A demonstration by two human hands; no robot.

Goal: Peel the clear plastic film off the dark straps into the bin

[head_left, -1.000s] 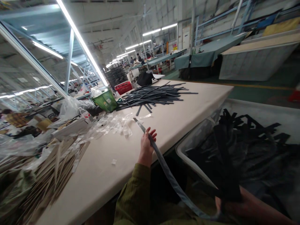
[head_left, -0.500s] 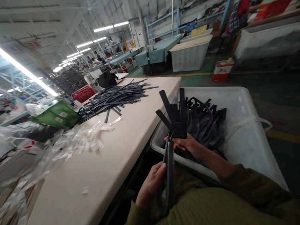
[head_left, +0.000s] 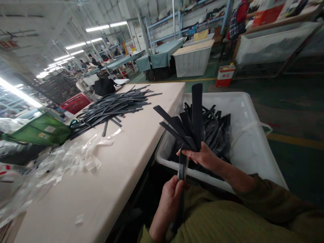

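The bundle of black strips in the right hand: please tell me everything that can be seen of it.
The bundle is several flat, fabric-like dark strips with blunt ends. The right hand grips it low, before the white bin. Above, the ends fan out: one stands nearly upright, others lean toward the table. Another strip, with a glossy grey stretch, runs down to the left hand, which pinches it.

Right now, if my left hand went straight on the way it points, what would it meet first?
Probably your right hand, which grips the fanned dark strips: it lies ahead in line with your left hand, though depth is hard to judge from this one view.
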